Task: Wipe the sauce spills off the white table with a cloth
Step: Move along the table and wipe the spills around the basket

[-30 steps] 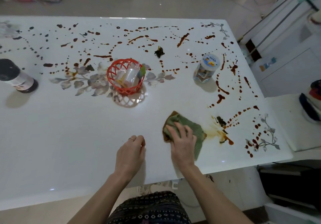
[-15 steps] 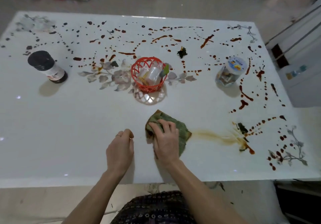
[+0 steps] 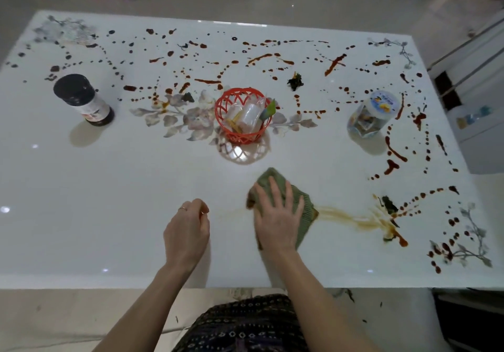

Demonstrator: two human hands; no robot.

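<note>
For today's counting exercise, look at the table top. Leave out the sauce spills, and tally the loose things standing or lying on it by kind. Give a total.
Dark-capped bottle: 1
Red basket: 1
Clear jar with a printed lid: 1
Green cloth: 1, under the right hand
Total: 4

The white rectangular table (image 3: pixel 109 188) has a smooth, glossy top that mirrors ceiling lights. The olive-green knitted cloth (image 3: pixel 296 201) looks matt and ribbed. The red lattice plastic basket (image 3: pixel 240 114) shines slightly; the clear plastic jar (image 3: pixel 371 118) looks glossy.
</note>
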